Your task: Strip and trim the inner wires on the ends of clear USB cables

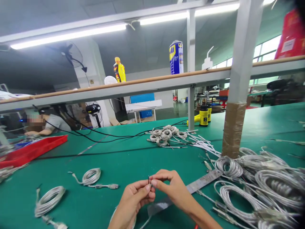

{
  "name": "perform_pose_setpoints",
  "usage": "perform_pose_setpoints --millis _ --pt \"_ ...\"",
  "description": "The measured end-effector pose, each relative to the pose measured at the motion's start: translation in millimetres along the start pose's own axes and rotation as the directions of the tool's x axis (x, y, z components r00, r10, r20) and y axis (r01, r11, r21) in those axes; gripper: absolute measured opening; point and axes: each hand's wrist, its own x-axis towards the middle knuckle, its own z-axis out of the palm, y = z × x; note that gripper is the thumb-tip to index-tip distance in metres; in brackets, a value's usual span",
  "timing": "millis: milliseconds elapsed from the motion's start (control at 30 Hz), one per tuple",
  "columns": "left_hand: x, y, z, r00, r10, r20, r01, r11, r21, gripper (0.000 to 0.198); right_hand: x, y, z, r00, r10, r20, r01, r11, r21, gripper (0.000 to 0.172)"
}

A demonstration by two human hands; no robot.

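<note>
My left hand and my right hand meet over the green table, fingertips pinched together on a thin dark wire tie that sticks up between them. A pale cable trails down from below my left hand toward the bottom edge. Under my right wrist lies a steel ruler, flat on the table. A coiled silver cable with a plug rests to the left of my hands, and another coil lies further left.
A large heap of coiled silver cables fills the right side. More coils and white ties lie farther back. A taped post stands right of centre. A yellow heat gun, a red tray, black cords, and a person at far left.
</note>
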Motion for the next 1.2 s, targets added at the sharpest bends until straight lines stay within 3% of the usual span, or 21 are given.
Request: perform_pose_setpoints --millis 67,233,367,467,533,567,633,667,700,733,767,833,900,967,1200 --pt "5.7 4.3 1.9 0.998 0.014 0.068 -0.018 0.998 0.06 0.023 2.2 -0.8 0.8 0.998 0.008 -0.067 -0.006 1.0 0.028 0.02" --pt "15.0 3.2 -5.2 0.982 -0.07 0.175 0.049 0.991 0.124 0.028 7.5 3.8 0.0 0.992 0.088 -0.087 -0.073 0.984 0.165 0.026" --pt "21.8 -5.1 -14.2 0.974 -0.1 0.204 0.069 0.986 0.151 0.03 9.6 3.1 -1.2 0.981 0.156 -0.117 -0.148 0.986 0.077 0.029" --pt "24.3 -7.9 -13.2 0.976 -0.066 0.206 0.023 0.978 0.205 0.03 7.3 -2.8 -1.2 0.983 0.132 -0.128 -0.141 0.988 -0.067 0.025" --pt "24.0 -7.8 -8.6 0.976 -0.037 0.215 -0.028 0.957 0.289 0.032 3.5 -7.5 0.6 0.99 -0.002 -0.143 -0.039 0.959 -0.282 0.019" --pt "23.2 -7.3 -5.8 0.976 -0.011 0.219 -0.064 0.941 0.332 0.033 1.2 -9.3 2.2 0.984 -0.131 -0.121 0.068 0.903 -0.425 0.018" --pt "20.8 -5.8 -0.2 0.976 0.061 0.21 -0.14 0.911 0.388 0.035 -2.9 -11.2 6.4 0.911 -0.413 0.0 0.31 0.684 -0.66 0.021" --pt "19.4 -4.7 2.1 0.976 0.105 0.193 -0.175 0.901 0.397 0.035 -4.2 -11.3 8.6 0.859 -0.509 0.053 0.388 0.581 -0.716 0.023" --pt "17.9 -3.4 3.9 0.974 0.144 0.172 -0.203 0.895 0.397 0.035 -4.7 -11.0 10.6 0.829 -0.555 0.063 0.416 0.537 -0.734 0.023" --pt "16.6 -1.9 5.0 0.973 0.179 0.147 -0.223 0.893 0.392 0.035 -4.4 -10.4 12.1 0.834 -0.551 0.02 0.394 0.57 -0.722 0.021" --pt "15.5 -0.3 5.5 0.971 0.204 0.124 -0.236 0.892 0.385 0.034 -3.4 -9.8 13.2 0.864 -0.5 -0.066 0.33 0.659 -0.676 0.017" --pt "14.2 2.7 4.9 0.968 0.233 0.093 -0.251 0.894 0.372 0.034 -0.4 -9.1 13.9 0.933 -0.286 -0.22 0.153 0.865 -0.477 0.011" --pt "14.0 5.0 3.1 0.963 0.259 0.078 -0.269 0.891 0.365 0.034 2.2 -9.0 13.7 0.966 -0.092 -0.24 0.03 0.968 -0.25 0.015" --pt "14.0 5.8 1.4 0.959 0.272 0.083 -0.283 0.889 0.36 0.032 3.1 -9.2 13.9 0.976 -0.012 -0.216 -0.014 0.993 -0.118 0.015" --pt "12.3 3.9 3.4 0.965 0.242 0.103 -0.262 0.906 0.333 0.031 3.6 -3.2 18.2 0.969 0.091 -0.231 -0.054 0.985 0.161 0.019"
